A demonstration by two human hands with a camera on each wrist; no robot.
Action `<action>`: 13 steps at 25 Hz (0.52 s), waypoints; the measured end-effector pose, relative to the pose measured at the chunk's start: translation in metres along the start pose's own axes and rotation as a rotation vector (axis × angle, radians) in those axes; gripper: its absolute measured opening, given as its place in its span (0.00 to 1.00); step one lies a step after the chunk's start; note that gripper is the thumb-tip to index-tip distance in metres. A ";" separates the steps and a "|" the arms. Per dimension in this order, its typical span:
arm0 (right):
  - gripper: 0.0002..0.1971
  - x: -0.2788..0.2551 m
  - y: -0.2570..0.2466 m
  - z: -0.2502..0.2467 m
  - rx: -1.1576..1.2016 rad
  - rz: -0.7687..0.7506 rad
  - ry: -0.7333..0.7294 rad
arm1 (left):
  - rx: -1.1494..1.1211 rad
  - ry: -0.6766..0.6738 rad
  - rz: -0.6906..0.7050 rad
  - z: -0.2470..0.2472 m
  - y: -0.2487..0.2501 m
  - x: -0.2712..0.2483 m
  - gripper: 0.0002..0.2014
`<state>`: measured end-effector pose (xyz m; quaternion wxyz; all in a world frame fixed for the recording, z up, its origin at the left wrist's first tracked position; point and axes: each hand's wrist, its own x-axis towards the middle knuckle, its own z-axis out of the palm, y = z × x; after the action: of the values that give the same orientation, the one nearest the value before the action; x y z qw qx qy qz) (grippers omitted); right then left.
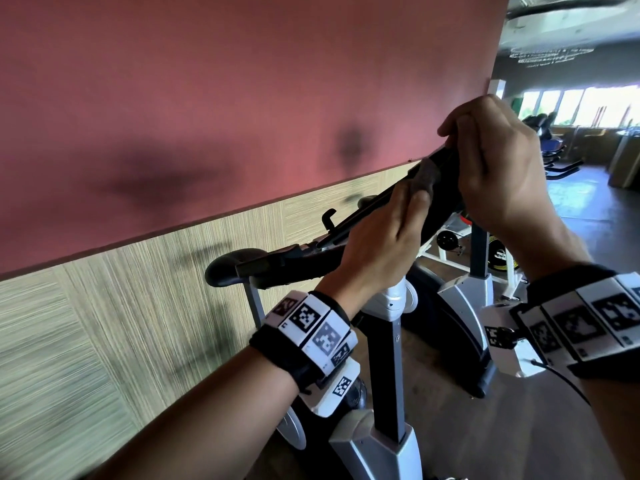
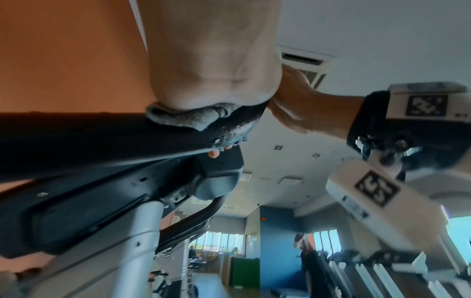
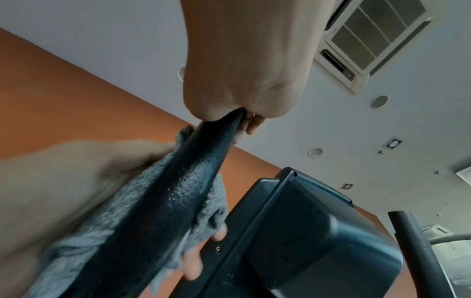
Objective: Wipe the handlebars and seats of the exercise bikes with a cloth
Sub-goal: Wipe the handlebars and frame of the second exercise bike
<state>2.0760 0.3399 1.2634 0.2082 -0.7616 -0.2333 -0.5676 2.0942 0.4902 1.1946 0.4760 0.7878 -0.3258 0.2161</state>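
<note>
Console [image 3: 305, 231] just beside cloth-wrapped handlebar [image 3: 193, 171]

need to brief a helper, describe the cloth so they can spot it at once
Start at the red wall and the bike beside it, then follow its black handlebar up. The cloth is wrapped round that bar under the left hand, below the right hand: grey and fluffy against smooth black.
</note>
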 end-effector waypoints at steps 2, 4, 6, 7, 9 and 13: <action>0.13 -0.001 -0.001 0.002 0.009 0.021 0.013 | -0.106 0.024 -0.017 0.008 0.012 0.012 0.25; 0.13 -0.001 -0.002 0.003 0.012 0.029 0.030 | -0.092 0.070 0.084 0.012 0.018 0.012 0.24; 0.14 -0.001 -0.001 0.003 0.035 0.035 0.037 | 0.003 0.072 0.165 0.008 0.002 0.000 0.24; 0.14 -0.001 -0.002 0.003 0.050 0.043 0.039 | 0.038 0.053 0.136 0.002 -0.006 -0.008 0.27; 0.15 0.000 -0.003 0.004 0.075 0.061 0.047 | 0.023 -0.024 -0.019 -0.004 -0.011 -0.006 0.33; 0.14 0.000 -0.003 0.005 0.084 0.070 0.046 | -0.361 0.013 -0.047 0.010 0.018 0.030 0.23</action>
<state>2.0780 0.3449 1.2620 0.2653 -0.7466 -0.2252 -0.5670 2.1023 0.4661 1.2211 0.6167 0.6956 -0.3376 0.1477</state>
